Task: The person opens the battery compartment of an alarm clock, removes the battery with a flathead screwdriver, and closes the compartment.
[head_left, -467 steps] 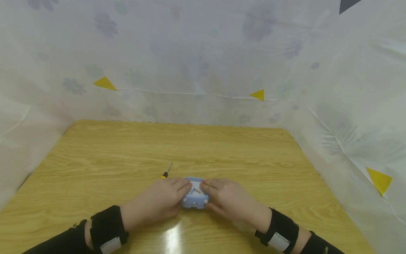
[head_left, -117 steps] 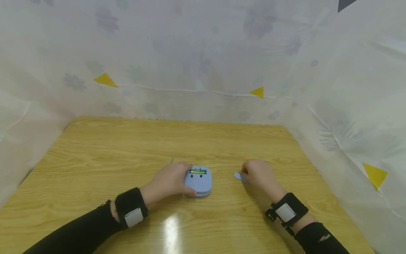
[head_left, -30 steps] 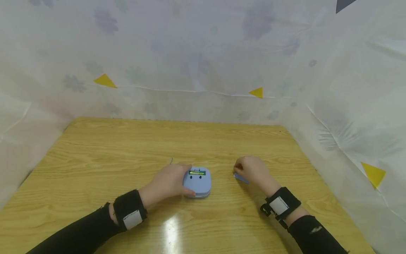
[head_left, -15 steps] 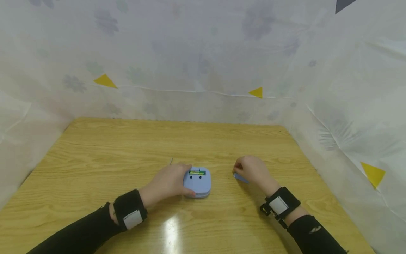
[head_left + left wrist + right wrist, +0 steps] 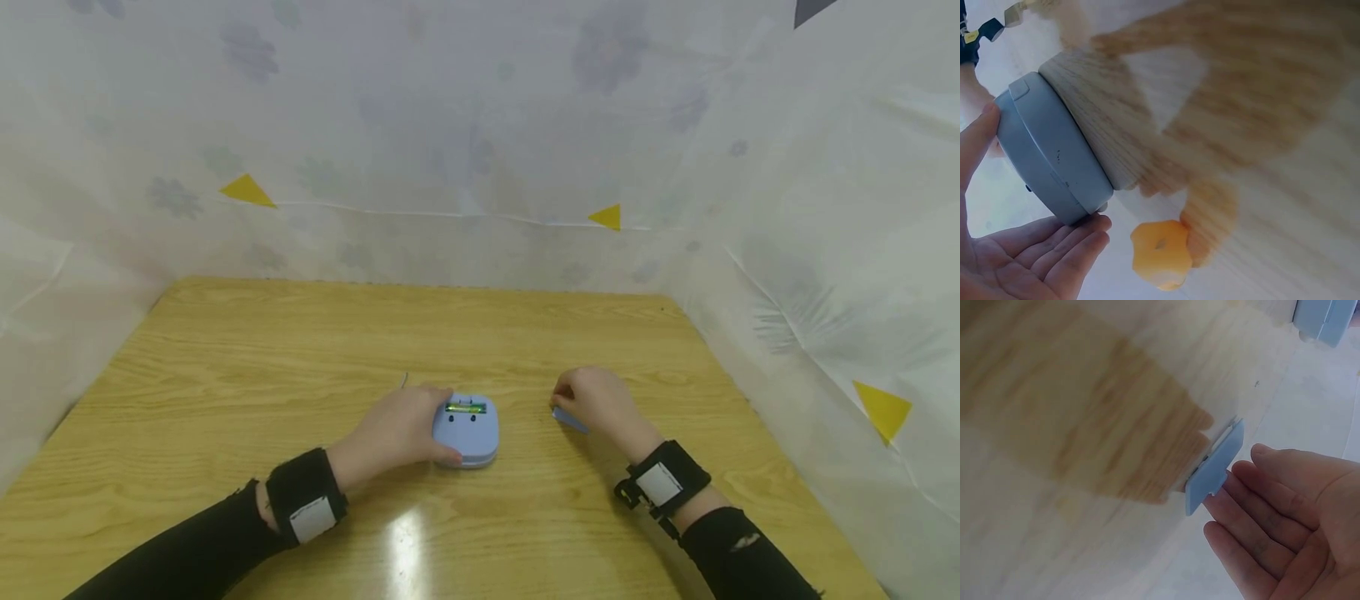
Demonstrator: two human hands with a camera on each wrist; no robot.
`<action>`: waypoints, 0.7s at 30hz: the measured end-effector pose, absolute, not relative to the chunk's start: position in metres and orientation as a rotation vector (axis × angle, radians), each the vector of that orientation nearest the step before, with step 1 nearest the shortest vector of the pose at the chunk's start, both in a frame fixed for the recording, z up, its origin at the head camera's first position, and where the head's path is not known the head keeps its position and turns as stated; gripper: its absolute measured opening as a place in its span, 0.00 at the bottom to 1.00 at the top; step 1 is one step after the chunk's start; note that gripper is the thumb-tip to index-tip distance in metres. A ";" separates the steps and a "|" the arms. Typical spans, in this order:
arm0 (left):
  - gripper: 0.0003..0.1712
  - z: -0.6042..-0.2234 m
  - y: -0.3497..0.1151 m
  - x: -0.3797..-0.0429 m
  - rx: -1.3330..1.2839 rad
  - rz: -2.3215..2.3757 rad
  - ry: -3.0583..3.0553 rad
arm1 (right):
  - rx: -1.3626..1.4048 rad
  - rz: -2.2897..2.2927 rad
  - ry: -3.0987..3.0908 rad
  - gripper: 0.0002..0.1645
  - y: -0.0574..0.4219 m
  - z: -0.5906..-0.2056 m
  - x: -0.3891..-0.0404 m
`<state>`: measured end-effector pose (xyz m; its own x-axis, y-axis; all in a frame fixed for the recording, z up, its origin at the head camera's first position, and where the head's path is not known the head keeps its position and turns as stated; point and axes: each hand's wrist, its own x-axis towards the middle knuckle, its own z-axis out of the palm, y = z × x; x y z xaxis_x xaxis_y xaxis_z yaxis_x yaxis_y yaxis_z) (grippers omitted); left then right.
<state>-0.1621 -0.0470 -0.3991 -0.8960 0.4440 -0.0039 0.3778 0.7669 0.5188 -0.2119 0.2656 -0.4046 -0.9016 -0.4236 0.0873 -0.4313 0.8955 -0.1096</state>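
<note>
A light-blue alarm clock (image 5: 467, 437) lies face down on the table, its battery compartment uncovered and a green battery (image 5: 467, 408) inside. My left hand (image 5: 397, 429) holds the clock from its left side, thumb at one edge and fingers at the opposite one. To the right, a small light-blue battery cover (image 5: 1215, 469) rests on the table by my right hand (image 5: 603, 408). In the right wrist view the fingers of that hand touch or nearly touch the cover's edge, and the thumb is off it. A screwdriver shows its yellow handle (image 5: 1161, 253) in the left wrist view.
The screwdriver's thin metal shaft (image 5: 405, 380) sticks out behind my left hand. The wood-grain table (image 5: 300, 333) ends at pale flowered sheeting (image 5: 450, 125) at the back and sides, which carries yellow triangles.
Over the last second almost nothing moves. Earlier the clock lay face up between both hands; since then it has been turned over. The right hand has shifted slightly left over the cover since 3.9 seconds ago.
</note>
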 end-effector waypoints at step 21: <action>0.56 -0.399 -0.048 -0.162 0.669 0.788 2.840 | 1.010 0.450 -2.940 0.40 0.224 -0.385 -0.189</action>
<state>-0.1619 -0.0476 -0.3994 -0.8954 0.4453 0.0028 0.3832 0.7672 0.5144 -0.1894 0.2242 -0.3850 -0.7933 -0.6017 0.0929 -0.6020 0.7521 -0.2683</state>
